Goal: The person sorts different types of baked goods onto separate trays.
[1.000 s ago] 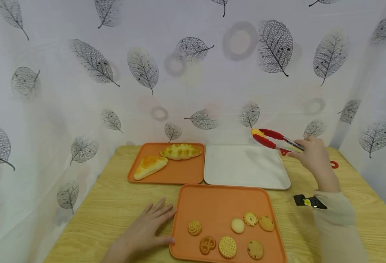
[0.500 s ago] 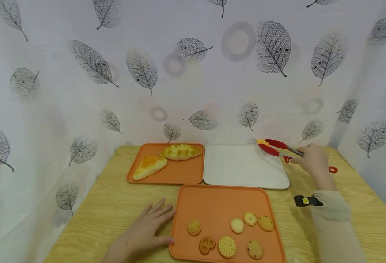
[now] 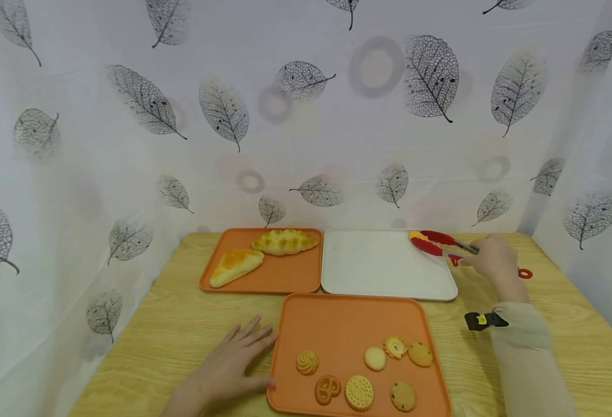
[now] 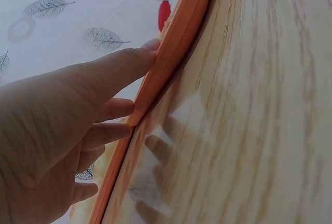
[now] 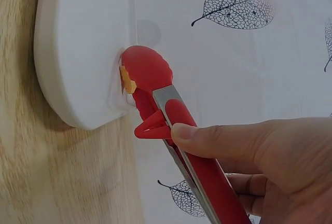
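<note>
My right hand (image 3: 495, 256) grips red-and-silver tongs (image 5: 199, 167), thumb on the red handle. Their red tips reach over the back right corner of the white tray (image 3: 384, 266). Between the tips sits a small yellow-orange piece (image 5: 128, 80), mostly covered by them; its kind is hidden. My left hand (image 3: 228, 365) lies with fingers spread at the left edge of the near orange tray (image 3: 353, 318). In the left wrist view its thumb and fingertips are right at that tray's rim (image 4: 174, 42). Several cookies lie on this tray, among them a pretzel (image 3: 327, 389) and a swirl cookie (image 3: 307, 362).
A second orange tray (image 3: 290, 278) stands at the back left, beside the white one. It bears a triangular pastry (image 3: 237, 266) and a long ridged bread (image 3: 284, 242). Behind the wooden table (image 3: 160, 330) hangs a leaf-print curtain (image 3: 306, 133).
My right hand has lowered the tongs and the piece from above the white tray's back edge to its back right corner. The left hand has stayed at the near tray's edge.
</note>
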Motion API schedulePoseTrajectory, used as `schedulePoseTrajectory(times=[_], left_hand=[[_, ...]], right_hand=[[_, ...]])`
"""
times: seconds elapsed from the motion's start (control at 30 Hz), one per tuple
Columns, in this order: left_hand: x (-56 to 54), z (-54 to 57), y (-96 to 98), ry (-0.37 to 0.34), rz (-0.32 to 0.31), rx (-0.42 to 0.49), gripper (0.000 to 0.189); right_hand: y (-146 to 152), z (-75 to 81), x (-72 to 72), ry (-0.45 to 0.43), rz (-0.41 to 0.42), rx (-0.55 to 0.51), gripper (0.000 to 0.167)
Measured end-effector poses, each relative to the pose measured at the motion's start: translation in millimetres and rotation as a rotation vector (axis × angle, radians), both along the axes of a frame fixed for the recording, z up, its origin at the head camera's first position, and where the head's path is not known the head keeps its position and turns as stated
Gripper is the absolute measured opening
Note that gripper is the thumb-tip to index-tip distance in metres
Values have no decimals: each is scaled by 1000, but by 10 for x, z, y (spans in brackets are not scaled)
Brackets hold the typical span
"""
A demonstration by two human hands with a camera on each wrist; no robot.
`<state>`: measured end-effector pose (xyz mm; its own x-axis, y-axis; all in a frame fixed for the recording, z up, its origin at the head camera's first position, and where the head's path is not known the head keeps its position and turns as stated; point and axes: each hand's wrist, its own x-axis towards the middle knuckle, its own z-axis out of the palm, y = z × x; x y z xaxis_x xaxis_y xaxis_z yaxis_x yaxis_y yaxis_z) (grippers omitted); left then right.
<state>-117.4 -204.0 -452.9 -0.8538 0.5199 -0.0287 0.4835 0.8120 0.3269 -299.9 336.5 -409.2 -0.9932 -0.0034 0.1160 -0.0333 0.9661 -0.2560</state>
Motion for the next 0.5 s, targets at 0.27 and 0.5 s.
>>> schedulePoseTrajectory(times=[0.27,0.5], left_hand=[[6,-10,-10,-10,2,6,85],[-5,-27,-14,6,2,7,83]], right_hand=[[-31,30,28,-17,0,3,51],[-20,127,76,0,26,15,62]])
